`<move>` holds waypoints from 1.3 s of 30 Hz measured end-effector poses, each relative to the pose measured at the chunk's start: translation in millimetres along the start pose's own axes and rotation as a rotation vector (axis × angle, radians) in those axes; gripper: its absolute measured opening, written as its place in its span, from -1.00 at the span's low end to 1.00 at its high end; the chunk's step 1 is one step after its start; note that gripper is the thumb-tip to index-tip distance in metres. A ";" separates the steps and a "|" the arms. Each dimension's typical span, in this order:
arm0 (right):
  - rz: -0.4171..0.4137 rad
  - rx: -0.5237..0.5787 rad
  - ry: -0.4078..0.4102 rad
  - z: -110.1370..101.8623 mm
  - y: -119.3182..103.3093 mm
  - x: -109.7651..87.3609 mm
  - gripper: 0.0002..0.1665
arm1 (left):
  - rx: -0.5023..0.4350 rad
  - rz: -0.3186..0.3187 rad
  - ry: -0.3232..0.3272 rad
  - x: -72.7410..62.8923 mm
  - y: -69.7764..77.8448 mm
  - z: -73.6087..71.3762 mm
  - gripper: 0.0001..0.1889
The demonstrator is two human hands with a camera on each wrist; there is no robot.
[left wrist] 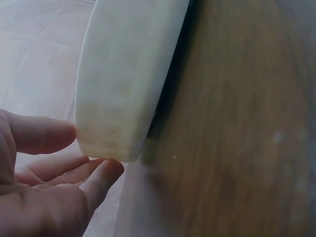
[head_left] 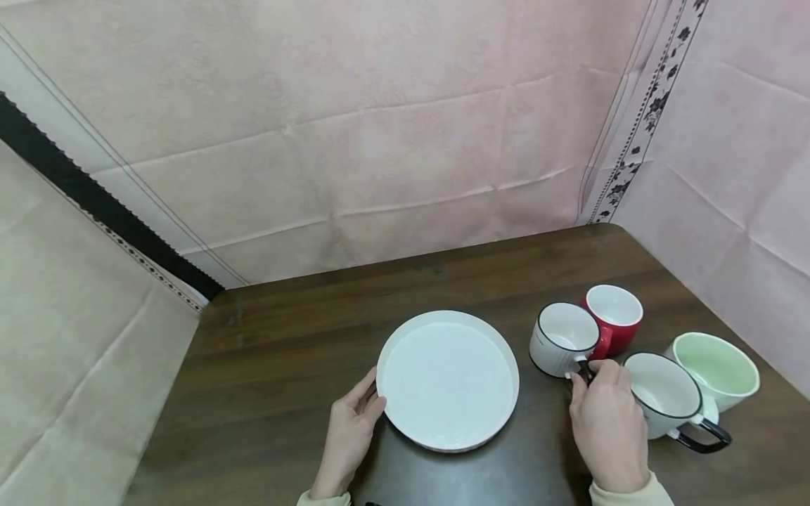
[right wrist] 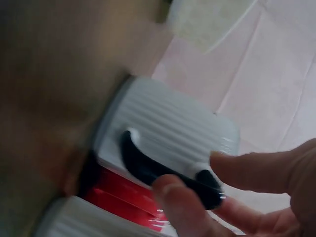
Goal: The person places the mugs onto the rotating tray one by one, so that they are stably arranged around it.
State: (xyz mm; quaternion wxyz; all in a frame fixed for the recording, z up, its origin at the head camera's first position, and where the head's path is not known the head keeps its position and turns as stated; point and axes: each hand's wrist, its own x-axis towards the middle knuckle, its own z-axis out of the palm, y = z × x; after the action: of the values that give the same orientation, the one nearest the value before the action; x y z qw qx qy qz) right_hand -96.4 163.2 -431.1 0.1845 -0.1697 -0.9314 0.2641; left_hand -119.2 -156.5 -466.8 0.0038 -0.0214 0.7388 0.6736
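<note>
A round white plate (head_left: 448,379) with a raised rim lies on the table. My left hand (head_left: 351,429) touches its left edge; in the left wrist view the fingertips (left wrist: 111,170) and thumb rest against the plate's pale side wall (left wrist: 123,74). Off to the right, a ribbed white mug with a black rim (head_left: 553,351) stands upright. My right hand (head_left: 607,429) pinches its black handle (right wrist: 148,165) between thumb and fingers, as the right wrist view shows. Part of the handle is hidden by the hand in the head view.
Behind the pinched mug stands a red mug (head_left: 623,336), white inside. To the right of my right hand are another black-rimmed white mug (head_left: 658,418) and a pale green mug (head_left: 728,397). The dark wooden table (head_left: 266,407) is bordered by pale cloth (head_left: 392,154).
</note>
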 end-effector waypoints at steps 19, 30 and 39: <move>0.005 0.087 0.015 8.5 2.0 3.7 -0.61 | -0.004 -0.017 0.015 1.9 2.1 -0.6 -0.47; 0.067 0.092 -0.074 5.0 7.5 7.2 -0.57 | -0.019 -0.021 0.017 2.8 0.3 0.1 -0.49; 0.185 0.104 -0.122 4.5 8.0 7.1 -0.54 | -0.002 -0.027 0.025 0.1 0.1 -0.3 -0.50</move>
State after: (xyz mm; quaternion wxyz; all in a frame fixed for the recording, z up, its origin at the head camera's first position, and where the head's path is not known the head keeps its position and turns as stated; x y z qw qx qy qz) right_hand -102.8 170.6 -437.2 0.1111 -0.2287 -0.9063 0.3376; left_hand -119.3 -156.9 -466.7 0.0036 -0.0399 0.7377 0.6739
